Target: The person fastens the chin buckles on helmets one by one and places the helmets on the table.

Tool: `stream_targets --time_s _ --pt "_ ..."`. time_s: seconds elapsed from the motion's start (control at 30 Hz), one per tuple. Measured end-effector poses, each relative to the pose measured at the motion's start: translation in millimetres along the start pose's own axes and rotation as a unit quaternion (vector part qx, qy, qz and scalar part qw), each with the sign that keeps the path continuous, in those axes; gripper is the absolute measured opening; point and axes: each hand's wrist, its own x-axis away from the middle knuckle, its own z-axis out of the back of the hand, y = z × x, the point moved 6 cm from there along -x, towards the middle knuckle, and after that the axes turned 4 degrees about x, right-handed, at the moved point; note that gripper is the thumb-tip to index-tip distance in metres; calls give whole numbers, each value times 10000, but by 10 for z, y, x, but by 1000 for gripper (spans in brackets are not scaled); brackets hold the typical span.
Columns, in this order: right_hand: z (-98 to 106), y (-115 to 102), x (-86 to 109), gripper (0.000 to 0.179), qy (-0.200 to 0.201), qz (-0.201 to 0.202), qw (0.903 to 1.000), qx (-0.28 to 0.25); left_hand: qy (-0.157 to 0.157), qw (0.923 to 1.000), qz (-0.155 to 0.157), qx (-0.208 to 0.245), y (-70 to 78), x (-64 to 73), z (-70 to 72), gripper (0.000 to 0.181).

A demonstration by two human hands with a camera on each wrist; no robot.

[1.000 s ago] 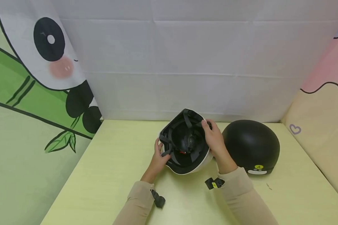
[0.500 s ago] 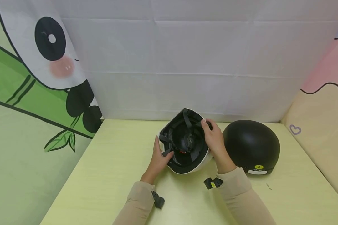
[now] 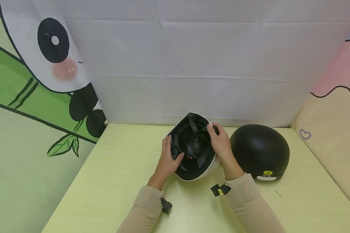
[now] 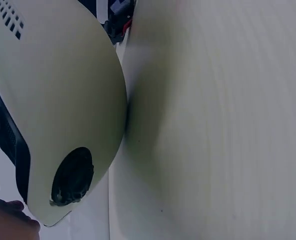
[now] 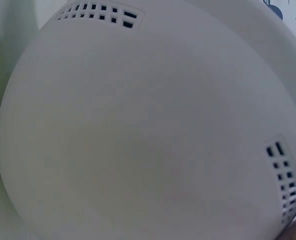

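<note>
A white helmet (image 3: 208, 171) with a black padded inside is tipped toward me, its opening facing up and forward. My left hand (image 3: 167, 161) holds its left rim, thumb reaching over the inside and fingers upright at the edge. A black chin strap (image 3: 193, 124) crosses the far part of the opening. On the right side, my right hand (image 3: 221, 142) grips the rim where a strap comes out. In the left wrist view the white shell (image 4: 73, 90) bulges close over the table. The right wrist view is filled by the smooth shell (image 5: 143, 125) with two sets of vent holes.
A black helmet (image 3: 260, 150) with a round yellow sticker (image 3: 268, 172) sits dome-up on the pale yellow table (image 3: 110, 181), just right of my right hand. A white sheet (image 3: 198, 64) hangs behind the table. Cartoon-printed panels stand on both sides.
My left hand has shifted up and right along the rim, now covering the strap there. My right hand and the white helmet stay nearly in place; the black helmet is unmoved.
</note>
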Motion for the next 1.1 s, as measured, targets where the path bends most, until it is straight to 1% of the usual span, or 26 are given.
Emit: stream_targets --time_s 0.13,0.3,0.4,0.53,0.57,0.67,0.77,0.83,0.9,1.0,1.1 --pt "-14 -11 25 58 -36 40 10000 1 -188 9994 101 -263 -18 -17 -40 86" --pt "-18 -13 31 59 -97 85 9999 1 -237 9990 77 -379 -56 -38 -72 85" --pt "-18 -13 22 59 -136 198 9995 -195 -238 9987 73 -442 -76 -47 -80 85" --pt "-20 14 -5 55 -269 406 9957 -791 -275 9979 107 -584 -91 -38 -73 86" --pt "-13 29 -13 54 -282 443 9948 -873 -289 9977 114 -597 -91 -31 -70 86" --pt "12 113 -58 52 -282 408 9934 -1038 -331 9973 127 -636 -93 -12 -71 86" --pt "23 234 -115 51 -263 211 9935 -1091 -317 9974 123 -637 -121 -1 -74 86" --pt "-6 327 -163 51 -382 57 9893 -1407 -289 9975 89 -638 -141 3 -75 86" --pt "-40 412 -196 53 -541 -62 9819 -1813 -272 9973 37 -677 -161 5 -79 85" --pt "-106 543 -243 54 -851 -240 9636 -2524 -256 9971 -40 -711 -173 8 -80 84" --pt "-155 659 -272 55 -1060 -454 9478 -2973 -260 9971 -48 -712 -170 10 -78 85"
